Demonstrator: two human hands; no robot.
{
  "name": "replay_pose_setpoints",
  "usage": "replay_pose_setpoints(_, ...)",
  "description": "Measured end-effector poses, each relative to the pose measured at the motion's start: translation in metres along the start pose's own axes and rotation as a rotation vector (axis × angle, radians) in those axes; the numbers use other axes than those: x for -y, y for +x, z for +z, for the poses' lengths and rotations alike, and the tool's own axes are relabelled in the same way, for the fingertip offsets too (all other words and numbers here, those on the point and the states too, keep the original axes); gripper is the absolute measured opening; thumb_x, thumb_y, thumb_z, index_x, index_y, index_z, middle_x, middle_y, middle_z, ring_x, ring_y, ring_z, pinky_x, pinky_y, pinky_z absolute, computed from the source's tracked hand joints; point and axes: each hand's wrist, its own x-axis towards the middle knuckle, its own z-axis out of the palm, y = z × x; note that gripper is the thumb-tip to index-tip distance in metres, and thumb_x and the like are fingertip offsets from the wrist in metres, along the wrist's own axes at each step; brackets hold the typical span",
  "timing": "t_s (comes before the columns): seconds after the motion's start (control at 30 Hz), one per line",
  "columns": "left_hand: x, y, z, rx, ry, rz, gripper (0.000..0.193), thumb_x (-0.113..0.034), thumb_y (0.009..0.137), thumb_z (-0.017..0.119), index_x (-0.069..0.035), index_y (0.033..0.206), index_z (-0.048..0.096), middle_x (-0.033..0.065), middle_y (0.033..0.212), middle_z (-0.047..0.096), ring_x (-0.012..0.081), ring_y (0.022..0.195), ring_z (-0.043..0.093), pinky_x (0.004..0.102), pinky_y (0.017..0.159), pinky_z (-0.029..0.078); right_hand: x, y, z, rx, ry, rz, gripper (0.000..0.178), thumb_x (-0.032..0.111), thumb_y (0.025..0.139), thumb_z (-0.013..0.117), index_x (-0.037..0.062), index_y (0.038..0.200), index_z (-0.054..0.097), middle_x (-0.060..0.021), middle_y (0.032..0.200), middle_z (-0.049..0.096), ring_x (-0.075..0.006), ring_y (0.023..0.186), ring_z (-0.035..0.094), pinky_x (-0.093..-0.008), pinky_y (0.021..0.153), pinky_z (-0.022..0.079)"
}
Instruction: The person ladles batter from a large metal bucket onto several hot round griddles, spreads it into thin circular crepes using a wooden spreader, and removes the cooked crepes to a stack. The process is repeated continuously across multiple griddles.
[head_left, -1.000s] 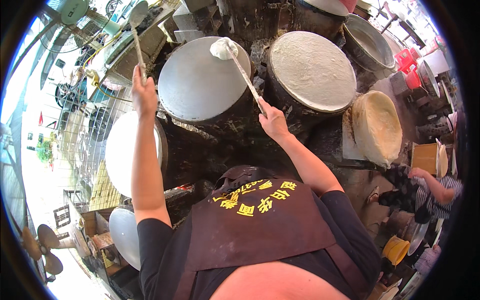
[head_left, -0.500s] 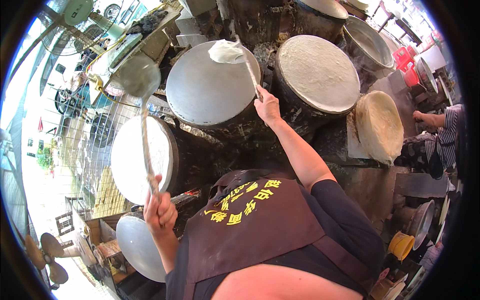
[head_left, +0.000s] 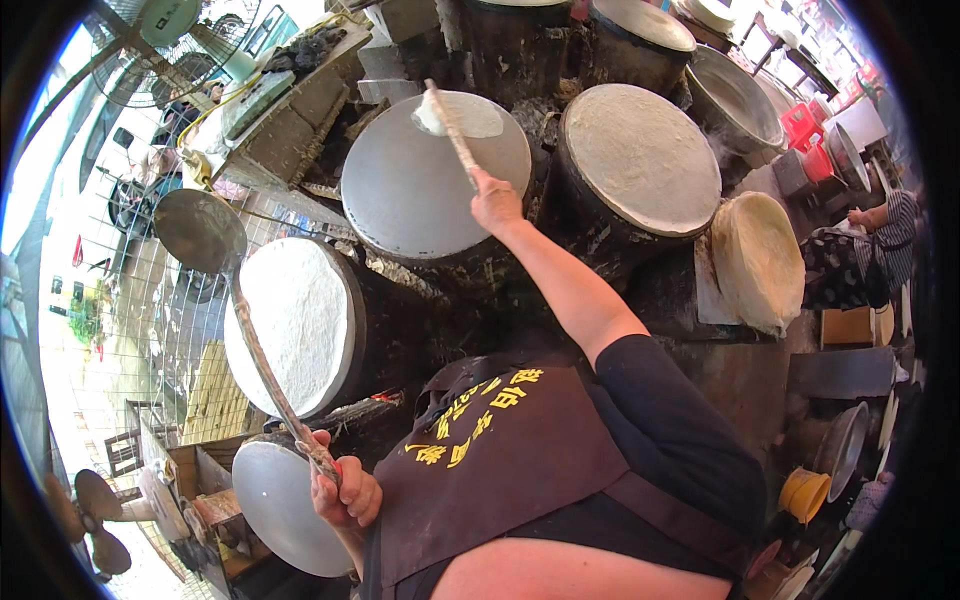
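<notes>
Left hand (head_left: 345, 492): my fingers are wrapped round a ladle (head_left: 203, 232). Right hand (head_left: 495, 205): wrapped round a stick (head_left: 453, 132). White batter (head_left: 482, 120) lies near the round griddle's (head_left: 425, 195) far edge. Risk, in my judgement: uneven stick pressure could leave it patchy.

"Where does this view look from?"
"The wearer's head, left of two fisheye cameras, facing down."
"How near is it?"
"Close above the apron (head_left: 530, 470), lower middle of the frame; the grey griddle (head_left: 425, 195), upper middle, lies farther off."
"And the edges?"
"Dark, rounded."
</notes>
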Motion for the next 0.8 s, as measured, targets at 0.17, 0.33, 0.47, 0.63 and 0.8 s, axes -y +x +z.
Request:
replay_pose_setpoints(0.17,0.013,0.004,0.014,-0.016,0.088,0.067,0.055,-0.024,0.100,0.048,-0.020,0.147,0.020,0.0006,0.064,0.038,0.0066,0.039,0.033,0.0209,0.031,0.038,0.010,0.013,-0.022,0.113,0.005,-0.186,0.048,0.008,0.077,0.054,0.0196,0.123,0.057,-0.0188,0.098,0.067,-0.0371,0.091,0.064,-0.0456,0.082,0.052)
replay_pose_setpoints(0.33,0.036,0.008,0.034,-0.145,-0.023,0.161,0.057,-0.021,0.098,0.051,-0.016,0.146,0.021,0.0023,0.064,0.039,0.0069,0.037,0.030,0.0221,0.029,0.034,-0.031,0.043,-0.034,0.020,0.005,-0.142,0.048,0.003,0.077,0.052,0.0175,0.123,0.058,-0.0186,0.096,0.067,-0.0363,0.085,0.066,-0.0439,0.076,0.055)
replay_pose_setpoints(0.47,0.054,0.022,0.049,-0.157,0.010,0.188,0.056,-0.020,0.098,0.050,-0.015,0.146,0.021,0.0022,0.064,0.038,0.0059,0.037,0.028,0.0212,0.028,0.032,-0.006,0.032,-0.010,0.144,-0.015,-0.270,0.050,0.002,0.076,0.053,0.0179,0.123,0.058,-0.0180,0.095,0.068,-0.0345,0.084,0.067,-0.0431,0.076,0.055)
replay_pose_setpoints(0.63,0.062,0.027,0.066,-0.163,0.126,0.220,0.053,-0.023,0.101,0.045,-0.015,0.147,0.020,-0.0001,0.064,0.036,0.0030,0.037,0.026,0.0180,0.028,0.032,-0.044,0.073,-0.053,0.109,0.087,-0.326,0.053,0.002,0.075,0.050,0.0200,0.124,0.058,-0.0186,0.098,0.067,-0.0361,0.085,0.066,-0.0420,0.075,0.056)
replay_pose_setpoints(0.8,0.069,0.039,0.083,-0.273,0.058,0.255,0.054,-0.020,0.099,0.048,-0.012,0.145,0.021,0.0015,0.063,0.036,0.0046,0.036,0.026,0.0202,0.027,0.028,-0.022,0.072,-0.042,0.246,-0.010,-0.296,0.050,0.002,0.076,0.051,0.0170,0.122,0.059,-0.0195,0.099,0.067,-0.0359,0.088,0.066,-0.0426,0.080,0.054)
